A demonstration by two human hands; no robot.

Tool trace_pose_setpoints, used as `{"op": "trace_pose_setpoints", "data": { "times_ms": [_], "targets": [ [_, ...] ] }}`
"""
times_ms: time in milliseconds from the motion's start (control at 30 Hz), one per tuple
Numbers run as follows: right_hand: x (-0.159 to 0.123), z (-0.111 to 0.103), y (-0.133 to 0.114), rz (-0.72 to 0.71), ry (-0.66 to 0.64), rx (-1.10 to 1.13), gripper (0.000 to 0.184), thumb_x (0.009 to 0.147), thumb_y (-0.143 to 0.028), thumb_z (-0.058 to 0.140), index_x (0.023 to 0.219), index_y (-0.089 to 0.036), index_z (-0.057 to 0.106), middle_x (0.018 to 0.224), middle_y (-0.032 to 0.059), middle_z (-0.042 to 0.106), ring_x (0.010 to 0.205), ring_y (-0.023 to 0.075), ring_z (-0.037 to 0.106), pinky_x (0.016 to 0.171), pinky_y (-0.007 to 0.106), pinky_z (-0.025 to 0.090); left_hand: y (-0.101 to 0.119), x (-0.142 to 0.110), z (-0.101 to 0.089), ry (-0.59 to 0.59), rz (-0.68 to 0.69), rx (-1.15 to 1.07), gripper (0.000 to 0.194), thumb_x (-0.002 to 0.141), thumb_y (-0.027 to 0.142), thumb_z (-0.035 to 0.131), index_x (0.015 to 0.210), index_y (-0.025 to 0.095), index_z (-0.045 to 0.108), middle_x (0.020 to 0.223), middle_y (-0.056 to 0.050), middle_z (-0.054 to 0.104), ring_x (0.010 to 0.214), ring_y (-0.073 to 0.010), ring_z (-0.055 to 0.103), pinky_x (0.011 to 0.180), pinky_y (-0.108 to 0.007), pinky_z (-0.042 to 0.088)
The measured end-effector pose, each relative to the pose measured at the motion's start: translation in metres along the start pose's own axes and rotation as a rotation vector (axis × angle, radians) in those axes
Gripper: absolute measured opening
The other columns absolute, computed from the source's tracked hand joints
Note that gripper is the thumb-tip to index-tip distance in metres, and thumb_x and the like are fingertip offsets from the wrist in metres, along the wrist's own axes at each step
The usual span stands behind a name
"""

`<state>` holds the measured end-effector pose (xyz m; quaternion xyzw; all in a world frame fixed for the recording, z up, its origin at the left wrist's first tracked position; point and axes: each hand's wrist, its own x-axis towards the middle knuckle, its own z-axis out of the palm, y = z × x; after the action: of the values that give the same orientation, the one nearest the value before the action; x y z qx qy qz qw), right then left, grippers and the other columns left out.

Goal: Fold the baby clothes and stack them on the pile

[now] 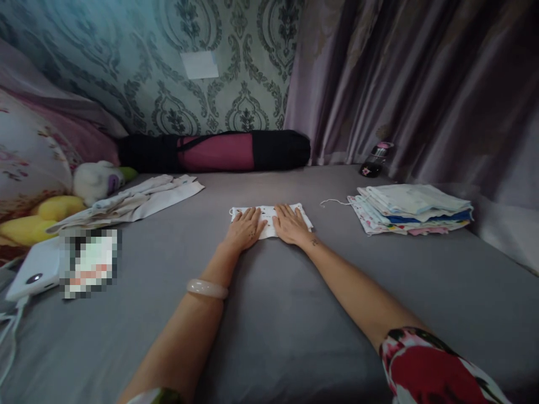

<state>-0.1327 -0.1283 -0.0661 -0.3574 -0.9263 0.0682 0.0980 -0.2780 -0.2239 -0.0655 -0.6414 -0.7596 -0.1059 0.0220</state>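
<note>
In the head view, both your left hand (246, 230) and your right hand (289, 223) are open, palms down with fingers extended, gripping nothing. They rest on the folded white cloth (269, 229), which lies in front of you on the grey sheet (261, 303), apart from the fabric stack (421, 203) on your right.

The cloth looks thin and soft, so uneven pressure or palms dragged apart could ruck it up or shift its folds. The sheet beneath looks soft too, and may wrinkle along with it. A small loop pokes out at the cloth's left end, where a finger could catch and pull the layers open. Over at the stack, a loose string (336, 201) trails toward you; snagging it with your right hand could skew those uneven layers.
</note>
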Motion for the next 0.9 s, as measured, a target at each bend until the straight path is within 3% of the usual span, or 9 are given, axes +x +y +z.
{"op": "trace_pose_setpoints", "data": {
  "times_ms": [200,400,667,900],
  "targets": [
    [-0.0012,-0.0004,0.0022,-0.012,0.011,0.006,0.055,0.099,-0.029,0.023,0.148,-0.009,0.034,0.153,0.0116,0.036,0.143,0.0246,0.027,0.117,0.047,0.014,0.0014,-0.0003,-0.0043,0.07,0.021,0.05,0.052,0.101,0.041,0.026,0.14,0.013,0.045,0.144,-0.014,0.049,0.137,-0.0256,0.04,0.114,-0.043,0.027],
    [-0.007,-0.0074,0.0028,0.07,0.16,-0.058,0.053,0.097,-0.026,0.028,0.145,-0.006,0.039,0.153,0.0156,0.036,0.144,0.0266,0.024,0.117,0.048,0.009,0.0037,-0.0004,-0.0058,0.201,0.017,0.07,0.057,0.101,0.043,0.019,0.137,0.011,0.049,0.145,-0.014,0.049,0.14,-0.0267,0.036,0.116,-0.045,0.022],
    [-0.0088,-0.0052,0.0074,0.148,0.066,-0.08,0.054,0.1,-0.037,0.025,0.145,-0.012,0.042,0.151,0.0157,0.039,0.142,0.0314,0.026,0.113,0.052,0.02,0.0042,-0.0019,0.0014,-0.029,0.049,0.064,0.068,0.098,0.053,0.024,0.15,0.01,0.028,0.154,-0.018,0.034,0.143,-0.0282,0.029,0.116,-0.048,0.02],
    [-0.008,-0.0075,0.01,0.139,0.056,-0.034,0.051,0.1,-0.037,0.03,0.143,-0.015,0.045,0.15,0.014,0.04,0.142,0.0296,0.026,0.113,0.049,0.021,0.0042,-0.0012,-0.0008,0.003,0.064,0.03,0.062,0.099,0.05,0.026,0.147,0.011,0.033,0.151,-0.017,0.039,0.14,-0.0275,0.034,0.115,-0.047,0.021]
  ]
}}
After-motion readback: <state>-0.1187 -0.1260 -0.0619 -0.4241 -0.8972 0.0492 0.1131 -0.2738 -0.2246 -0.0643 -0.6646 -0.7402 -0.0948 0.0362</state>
